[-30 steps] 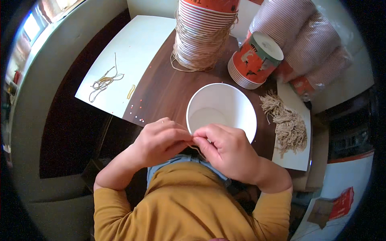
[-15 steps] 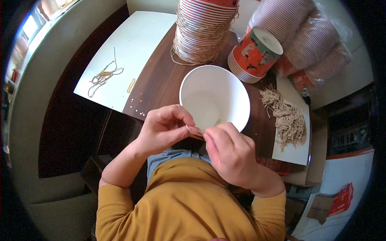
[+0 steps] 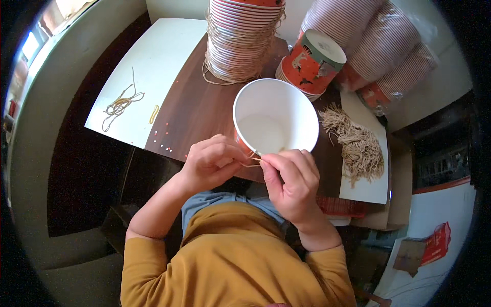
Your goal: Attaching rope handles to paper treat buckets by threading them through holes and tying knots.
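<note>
An empty paper cup (image 3: 276,120), white inside and orange outside, stands open on the dark wooden table (image 3: 197,110) just past my hands. My left hand (image 3: 212,161) is closed at the cup's near left rim, pinching a thin tan string (image 3: 250,161). My right hand (image 3: 291,179) pinches the other end of that string at the near rim. The short string stretches between the two hands, close against the cup's wall.
A tall stack of striped cups with string handles (image 3: 243,38) stands at the back. A second orange cup stack (image 3: 312,61) and bagged cups (image 3: 381,48) lie back right. A pile of cut strings (image 3: 355,143) rests on white paper at right. Loose strings (image 3: 120,105) lie on a white sheet (image 3: 153,61) at left.
The cup has tipped up and shifted slightly away from me. Both hands have stayed at its near rim, working the string, and are now a little farther apart.
</note>
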A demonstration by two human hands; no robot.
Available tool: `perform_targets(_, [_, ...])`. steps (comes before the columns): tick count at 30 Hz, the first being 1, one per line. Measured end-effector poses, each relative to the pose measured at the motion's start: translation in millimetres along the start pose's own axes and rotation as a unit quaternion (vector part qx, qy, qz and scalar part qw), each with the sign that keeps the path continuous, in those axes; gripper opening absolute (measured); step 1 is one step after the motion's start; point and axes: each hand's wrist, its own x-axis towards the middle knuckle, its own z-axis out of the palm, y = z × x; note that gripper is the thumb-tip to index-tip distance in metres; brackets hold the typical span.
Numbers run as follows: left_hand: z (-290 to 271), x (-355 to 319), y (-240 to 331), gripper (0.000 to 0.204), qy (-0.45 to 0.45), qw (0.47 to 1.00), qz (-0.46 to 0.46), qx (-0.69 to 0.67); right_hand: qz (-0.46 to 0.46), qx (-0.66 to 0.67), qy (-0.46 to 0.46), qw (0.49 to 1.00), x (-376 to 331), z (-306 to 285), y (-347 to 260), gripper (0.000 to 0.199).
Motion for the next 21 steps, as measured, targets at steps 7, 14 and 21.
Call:
perform_targets(7, [16,-10,18,0.012,0.087,0.978,-0.172,-0.080,-0.036,-0.008,-0.005,0.999,-1,6,-5,0.018])
perform_targets(14, [32,-26,24,0.009,0.215,0.922,-0.277,-0.164,0.067,-0.021,-0.109,0.992,-12,20,-21,0.016])
perform_targets(21, [38,-30,21,0.009,0.240,0.869,-0.295,-0.316,0.185,0.149,0.023,0.971,-25,45,-14,0.013])
